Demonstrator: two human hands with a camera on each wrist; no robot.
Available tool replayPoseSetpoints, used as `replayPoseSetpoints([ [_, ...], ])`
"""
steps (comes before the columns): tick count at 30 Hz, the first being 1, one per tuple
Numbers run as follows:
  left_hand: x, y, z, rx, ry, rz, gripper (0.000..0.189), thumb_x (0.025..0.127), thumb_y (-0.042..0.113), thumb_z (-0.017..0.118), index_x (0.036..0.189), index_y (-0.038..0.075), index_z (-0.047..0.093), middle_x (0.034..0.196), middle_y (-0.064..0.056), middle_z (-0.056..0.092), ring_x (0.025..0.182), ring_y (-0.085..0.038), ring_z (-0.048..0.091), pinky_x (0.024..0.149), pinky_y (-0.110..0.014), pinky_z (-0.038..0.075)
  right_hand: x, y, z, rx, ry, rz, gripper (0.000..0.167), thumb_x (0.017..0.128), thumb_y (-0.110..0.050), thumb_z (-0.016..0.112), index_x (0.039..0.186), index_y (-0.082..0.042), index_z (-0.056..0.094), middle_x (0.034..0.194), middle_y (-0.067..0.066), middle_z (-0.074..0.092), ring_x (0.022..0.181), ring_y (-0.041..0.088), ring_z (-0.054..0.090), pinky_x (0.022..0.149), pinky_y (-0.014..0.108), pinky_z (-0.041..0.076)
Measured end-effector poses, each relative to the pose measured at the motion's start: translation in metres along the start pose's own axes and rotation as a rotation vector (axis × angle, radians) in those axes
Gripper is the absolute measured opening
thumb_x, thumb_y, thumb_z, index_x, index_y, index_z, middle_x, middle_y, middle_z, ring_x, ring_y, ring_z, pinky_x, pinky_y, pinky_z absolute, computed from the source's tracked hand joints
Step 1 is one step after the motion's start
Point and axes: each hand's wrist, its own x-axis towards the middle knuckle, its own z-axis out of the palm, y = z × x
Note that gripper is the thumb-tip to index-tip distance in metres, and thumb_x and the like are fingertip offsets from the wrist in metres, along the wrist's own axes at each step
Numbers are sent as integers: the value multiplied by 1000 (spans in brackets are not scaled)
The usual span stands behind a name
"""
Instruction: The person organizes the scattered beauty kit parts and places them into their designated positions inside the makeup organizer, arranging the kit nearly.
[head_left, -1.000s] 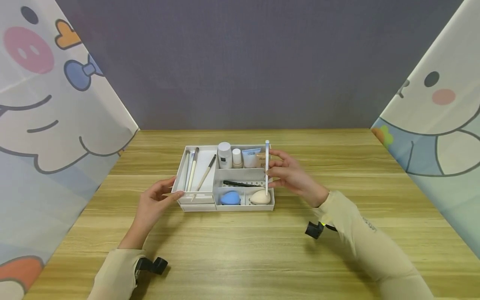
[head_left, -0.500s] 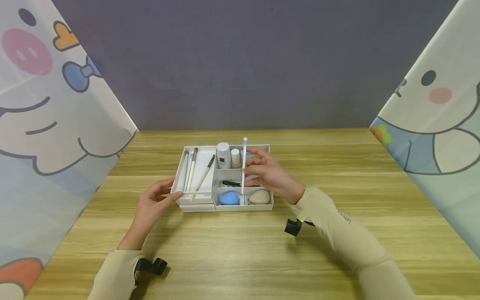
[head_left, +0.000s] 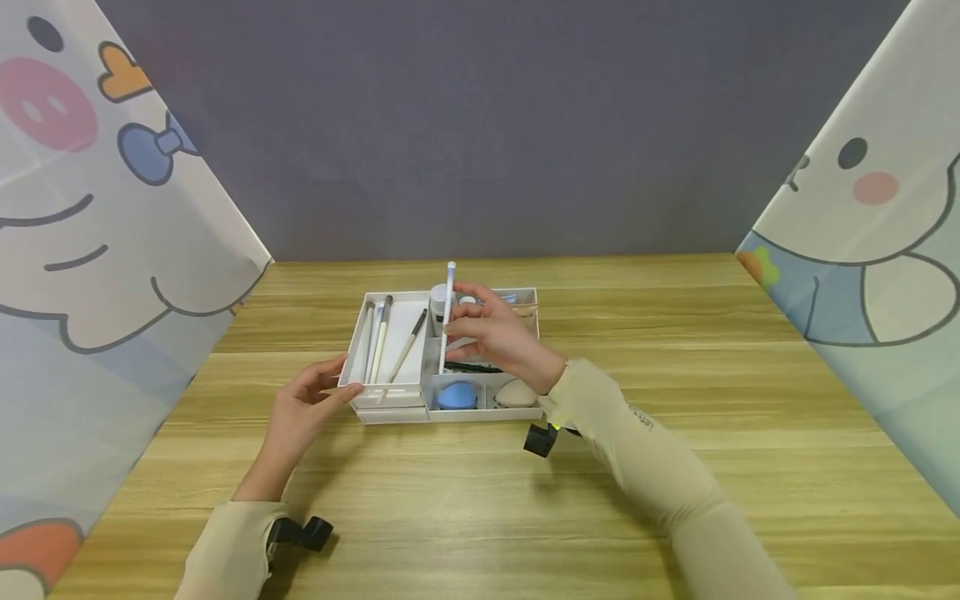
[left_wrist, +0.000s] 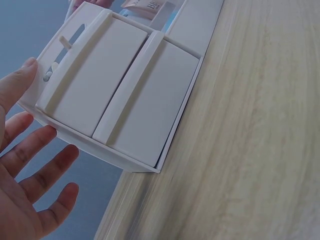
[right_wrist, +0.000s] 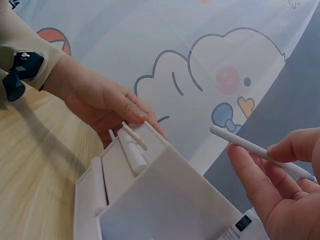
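My right hand [head_left: 498, 333] pinches a slim white stick with a pale blue upper end [head_left: 447, 312], likely a makeup brush or pen. In the head view it stands nearly upright over the divider of a white makeup organizer [head_left: 393, 414]; the right wrist view shows the stick [right_wrist: 240, 141] between thumb and fingers. My left hand [head_left: 303, 408] holds the organizer's front left corner, thumb at the front edge and fingers along the side. Several makeup brushes [head_left: 382, 342] lie in the left tray, one [head_left: 408, 346] slanting through the front slot.
A white bottle [head_left: 438, 304] and tubes stand in the back compartments, partly behind my right hand. A dark green slim item [head_left: 472, 367] lies in the middle one. A blue makeup sponge [head_left: 457, 395] and a beige one [head_left: 516, 394] sit in front. Two drawers [left_wrist: 145, 100] face forward.
My right hand has carried the white stick leftward, from the organizer's right edge to the divider beside the brush tray. My left hand stays at the corner.
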Motion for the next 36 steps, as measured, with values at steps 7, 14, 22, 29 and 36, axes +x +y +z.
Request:
replayPoseSetpoints([
  [7,0,-1,0,5,2,8,43,87,2,76,127,-7,62,105,23,65,93,2,64,74,-16,53,12,3,17,9,8,13,67,93,16,52,152,-6,30,90,6,58,73,21,65,65,39,61],
  [14,1,-3,0,5,7,14,43,87,1,76,126,-8,61,104,24,65,92,2,64,74,-16,53,22,9,34,-1,22,13,65,94,15,53,151,-3,30,89,6,57,74,19,62,65,38,61],
  [22,0,1,0,-11,5,16,42,88,-1,74,126,-9,61,104,22,66,93,2,64,73,-15,53,36,15,50,-68,44,21,61,93,15,57,147,1,33,93,11,56,73,24,63,69,42,61],
  [29,0,1,1,-15,8,21,42,87,-2,74,127,-8,61,105,22,66,93,2,64,74,-16,53,46,16,60,-160,60,108,54,91,15,58,140,4,37,94,14,56,71,23,63,68,41,61],
  [36,0,0,0,-15,5,21,42,87,-1,75,126,-8,61,106,22,66,93,1,64,75,-16,53,53,13,64,-264,45,225,50,88,17,54,134,7,37,87,14,57,61,21,61,61,32,61],
])
